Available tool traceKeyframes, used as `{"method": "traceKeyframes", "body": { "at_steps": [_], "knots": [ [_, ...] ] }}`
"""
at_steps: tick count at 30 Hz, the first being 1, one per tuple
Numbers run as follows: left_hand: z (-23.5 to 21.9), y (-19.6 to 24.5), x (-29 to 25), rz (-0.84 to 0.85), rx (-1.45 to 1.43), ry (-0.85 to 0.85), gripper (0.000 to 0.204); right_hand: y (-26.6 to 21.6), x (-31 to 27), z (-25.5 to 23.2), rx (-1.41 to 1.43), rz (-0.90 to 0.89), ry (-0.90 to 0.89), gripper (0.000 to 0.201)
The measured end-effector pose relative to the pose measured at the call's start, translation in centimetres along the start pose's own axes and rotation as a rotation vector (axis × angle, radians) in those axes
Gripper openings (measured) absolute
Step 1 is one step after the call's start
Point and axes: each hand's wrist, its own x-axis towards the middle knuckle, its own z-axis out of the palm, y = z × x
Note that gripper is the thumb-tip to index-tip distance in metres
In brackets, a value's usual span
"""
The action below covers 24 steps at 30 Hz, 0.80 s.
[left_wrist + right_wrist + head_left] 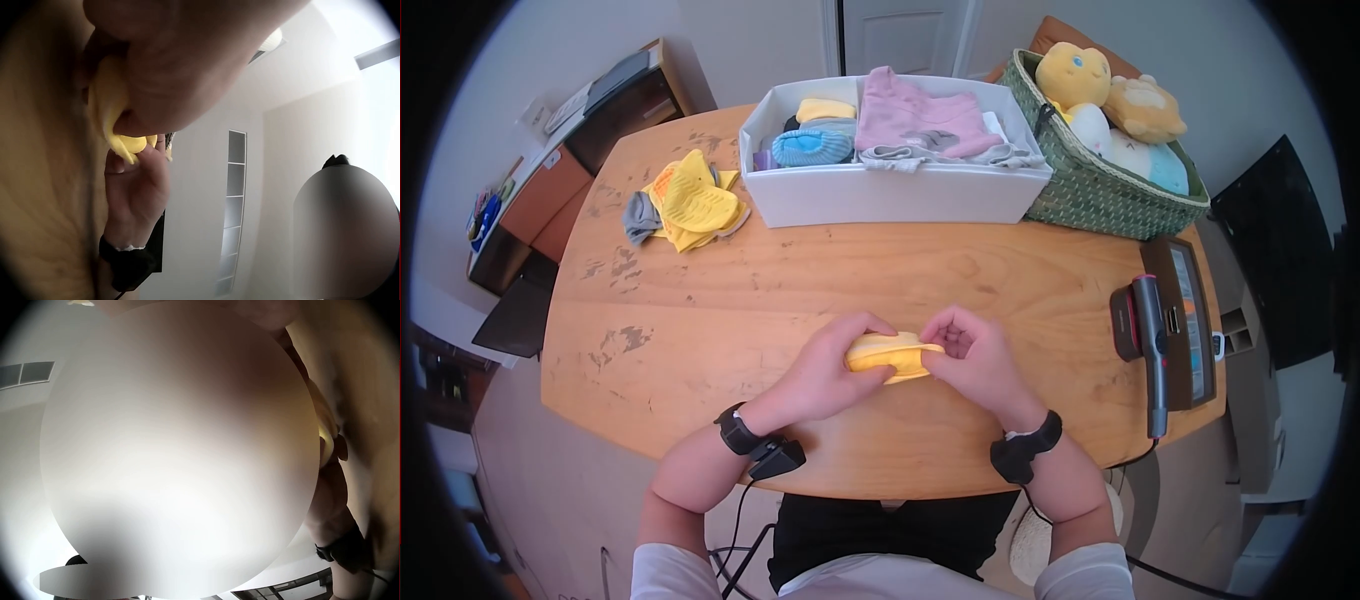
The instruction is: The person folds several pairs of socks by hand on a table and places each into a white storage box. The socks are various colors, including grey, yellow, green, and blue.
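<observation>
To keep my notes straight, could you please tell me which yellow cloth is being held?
The small yellow bundle between the left hand and right hand; the other yellow cloths lie in the loose pile and the white box.

The wooden table (1000, 270) has worn patches (630, 342) toward its left edge. Near its far left corner lies a clothes pile (695, 205); a white box (900, 198) stands at the far edge, a basket (1090, 195) at the far right corner, a device (1154, 365) and case (1163, 263) by the right edge.
</observation>
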Motion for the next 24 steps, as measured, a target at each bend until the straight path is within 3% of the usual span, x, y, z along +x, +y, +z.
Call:
{"method": "traceKeyframes", "body": {
  "at_steps": [2,5,7,11,13,15,17,18,20,22,24],
  "knots": [
    [0.0,0.4,0.0,0.008,0.015,0.085,0.039,-0.6,-0.2,-0.1,-0.04,-0.079,-0.031,0.015],
    [0.1,-0.5,0.2,0.056,0.093,0.132,0.039,-1.9,-0.5,-0.9,0.018,0.077,-0.147,0.017],
    [-0.1,-0.3,0.2,0.126,0.103,0.123,0.038,-1.2,-0.1,-1.0,-0.004,0.075,0.02,0.025],
    [0.3,0.1,0.1,0.271,0.093,0.097,0.047,-0.6,0.4,0.0,-0.036,0.055,0.019,0.034],
    [0.5,-0.2,0.0,0.279,0.089,0.134,0.052,-0.7,0.2,0.2,0.143,0.16,-0.221,0.044],
    [0.5,-0.2,0.0,0.284,0.084,0.174,0.057,-0.2,0.4,0.2,0.106,0.083,-0.185,0.044],
    [0.5,0.1,0.0,0.036,-0.382,0.151,0.064,0.0,0.2,0.2,0.067,0.008,-0.143,0.044],
    [0.3,-0.1,0.2,0.037,-0.382,0.151,0.064,0.0,0.2,0.3,-0.003,-0.048,-0.116,0.042],
    [-0.4,-0.8,0.4,-0.13,-0.391,0.022,0.058,0.0,0.3,0.3,-0.071,-0.105,-0.091,0.041],
    [-0.4,-0.4,0.3,-0.109,-0.354,0.026,0.054,0.0,0.2,-0.1,-0.163,0.006,-0.078,0.04],
    [-0.3,0.2,0.1,-0.086,-0.318,0.029,0.049,0.3,0.1,0.3,-0.145,-0.075,-0.045,0.038]
  ]
}}
